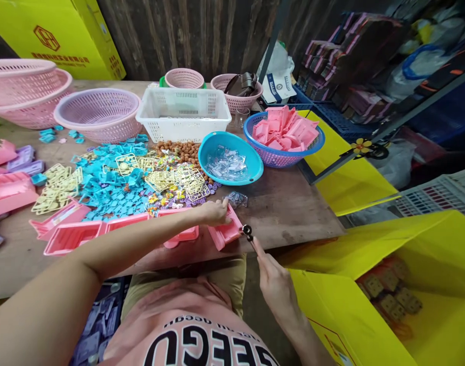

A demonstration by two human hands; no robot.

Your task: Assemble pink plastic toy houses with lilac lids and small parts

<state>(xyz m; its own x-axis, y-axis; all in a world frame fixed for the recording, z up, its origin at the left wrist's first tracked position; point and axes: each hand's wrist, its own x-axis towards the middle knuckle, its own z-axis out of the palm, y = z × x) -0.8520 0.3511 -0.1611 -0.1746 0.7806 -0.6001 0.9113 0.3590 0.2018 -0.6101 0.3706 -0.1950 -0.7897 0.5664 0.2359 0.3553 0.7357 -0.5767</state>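
Note:
My left hand [216,212] is closed on the top edge of a pink plastic box [229,233], which lies tilted at the table's front edge. In my right hand [276,284] is a small ratchet wrench [246,231] with a round shiny head and dark handle. Its head is at the box's right edge; whether it touches is unclear. Beside my left hand lie some clear plastic pieces [236,199]. Several pink boxes [75,236] stand in a row to the left, partly behind my left forearm.
Blue pieces [114,178], cream frames [196,182] and brown bits [181,151] cover the table's middle. A turquoise bowl [251,172] holds clear parts; a blue-rimmed basket [319,145] holds pink parts. A white basket [182,129] stands behind. Yellow cartons [331,292] and a metal post [341,152] are right.

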